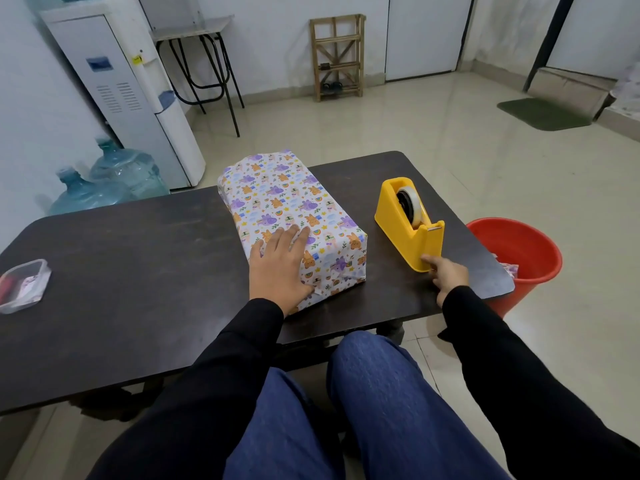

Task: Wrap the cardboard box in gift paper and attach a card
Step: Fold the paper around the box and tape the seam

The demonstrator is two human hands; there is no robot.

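Our dark surface (138, 254) stands on tiled floor near a water dispenser (131, 91). Our left hand (277, 268) presses flat, fingers straight, on the wrapped box (277, 195) mid-surface. Our right hand (448, 273) touches the tape dispenser (398, 216) with one straight finger.

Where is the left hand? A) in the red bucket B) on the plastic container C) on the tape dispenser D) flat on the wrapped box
D: the left hand rests flat, fingers straight, on top of the wrapped box; the right hand is the one touching the yellow tape dispenser.
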